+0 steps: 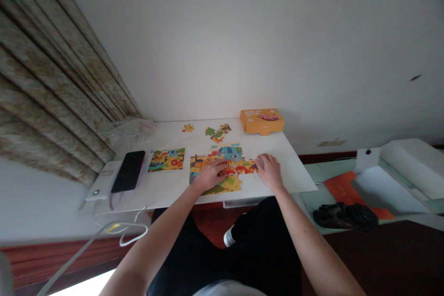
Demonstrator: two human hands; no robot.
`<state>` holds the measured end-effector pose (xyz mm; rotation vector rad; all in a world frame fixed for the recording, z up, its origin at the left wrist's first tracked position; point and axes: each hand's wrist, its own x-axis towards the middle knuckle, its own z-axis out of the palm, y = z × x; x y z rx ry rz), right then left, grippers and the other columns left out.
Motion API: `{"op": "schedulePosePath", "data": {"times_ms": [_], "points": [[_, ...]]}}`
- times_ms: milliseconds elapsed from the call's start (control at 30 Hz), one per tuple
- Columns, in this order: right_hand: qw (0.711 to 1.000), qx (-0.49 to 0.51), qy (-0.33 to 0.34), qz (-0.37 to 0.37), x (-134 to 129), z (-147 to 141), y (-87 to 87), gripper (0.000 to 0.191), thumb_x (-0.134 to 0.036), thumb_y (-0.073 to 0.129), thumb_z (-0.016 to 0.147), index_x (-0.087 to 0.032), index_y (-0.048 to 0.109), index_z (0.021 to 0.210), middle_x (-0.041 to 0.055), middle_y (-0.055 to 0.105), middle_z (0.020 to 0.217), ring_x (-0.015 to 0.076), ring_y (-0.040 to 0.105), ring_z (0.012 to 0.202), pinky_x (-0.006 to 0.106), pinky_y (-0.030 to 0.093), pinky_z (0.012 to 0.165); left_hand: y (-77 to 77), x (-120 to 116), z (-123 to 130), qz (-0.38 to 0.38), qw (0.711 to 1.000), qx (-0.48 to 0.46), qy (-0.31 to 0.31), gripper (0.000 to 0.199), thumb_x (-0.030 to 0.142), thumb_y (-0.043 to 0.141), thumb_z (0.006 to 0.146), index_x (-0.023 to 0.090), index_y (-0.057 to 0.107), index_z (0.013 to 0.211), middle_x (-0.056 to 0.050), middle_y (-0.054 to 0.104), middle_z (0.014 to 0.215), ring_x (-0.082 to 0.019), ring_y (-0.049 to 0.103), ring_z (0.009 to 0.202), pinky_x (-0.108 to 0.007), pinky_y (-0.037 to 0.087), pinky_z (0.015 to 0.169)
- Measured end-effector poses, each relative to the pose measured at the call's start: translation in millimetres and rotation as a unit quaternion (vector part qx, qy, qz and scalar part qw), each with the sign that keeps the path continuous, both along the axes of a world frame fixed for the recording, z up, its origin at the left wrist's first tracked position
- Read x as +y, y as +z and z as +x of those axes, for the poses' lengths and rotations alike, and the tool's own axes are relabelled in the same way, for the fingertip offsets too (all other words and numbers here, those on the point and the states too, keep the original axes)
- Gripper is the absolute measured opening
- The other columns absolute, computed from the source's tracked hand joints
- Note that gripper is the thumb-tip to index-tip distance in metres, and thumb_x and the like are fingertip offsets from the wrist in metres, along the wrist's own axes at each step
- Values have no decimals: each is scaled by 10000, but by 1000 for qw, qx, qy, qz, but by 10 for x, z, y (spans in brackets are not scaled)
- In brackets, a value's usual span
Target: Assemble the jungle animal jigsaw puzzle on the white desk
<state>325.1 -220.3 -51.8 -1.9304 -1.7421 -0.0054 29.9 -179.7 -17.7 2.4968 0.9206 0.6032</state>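
A partly joined jigsaw puzzle (222,188) with bright cartoon animals lies on the white table in the head view. My left hand (212,175) rests on its middle, fingers stretched over the pieces and the thumb apart. At the puzzle's right side, my right hand (270,170) has its fingertips closed on the outer end of a puzzle piece (249,166) with red and yellow on it. The fingers partly hide that end. Above both hands, a blue elephant section (231,151) forms the top of the puzzle.
Loose puzzle pieces (218,133) and a yellow piece (188,128) lie farther back. A reference picture (166,160), a phone (128,171) and a white box (103,180) are at left. An orange puzzle box (262,121) stands back right. Cables (133,225) hang front left.
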Motion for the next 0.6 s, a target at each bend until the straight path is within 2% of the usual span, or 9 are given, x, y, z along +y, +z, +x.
{"op": "schedulePosePath", "data": {"times_ms": [167,267,333,433,600], "points": [[999,40,8,16,17,14,-5,336,-439,480,1011,-198,701,1085,144,705,1161,323,589,1085,457,449,906,34,-54,48,-20,1000,-3,18,372,264,651,949,262,624,1321,-60,618,1425,-216,623,1289,-386,497,1133],[988,137,33,60,16,65,6,380,-509,485,993,-206,710,1032,143,721,1098,301,617,1029,459,474,918,70,-118,119,-27,999,-12,26,438,257,659,944,283,564,1372,-53,597,1446,-222,612,1308,-403,489,1144],[969,229,34,82,-13,93,29,420,-578,522,957,-207,710,1004,132,732,1026,271,635,922,436,503,878,91,-162,184,-28,999,-14,27,464,256,661,945,296,533,1389,-52,571,1477,-230,600,1328,-414,498,1139],[934,349,14,76,-106,59,86,481,-654,613,879,-202,707,1014,98,734,915,225,620,764,382,524,758,105,-211,284,-18,999,-23,18,487,261,668,944,294,505,1402,-68,539,1512,-245,593,1342,-419,519,1121],[867,497,49,7,-301,-225,188,540,-677,756,752,-218,694,1031,64,720,863,226,659,780,343,535,692,100,-237,373,11,998,-57,6,543,269,695,934,284,466,1426,-93,556,1491,-257,587,1352,-421,530,1114]]}}
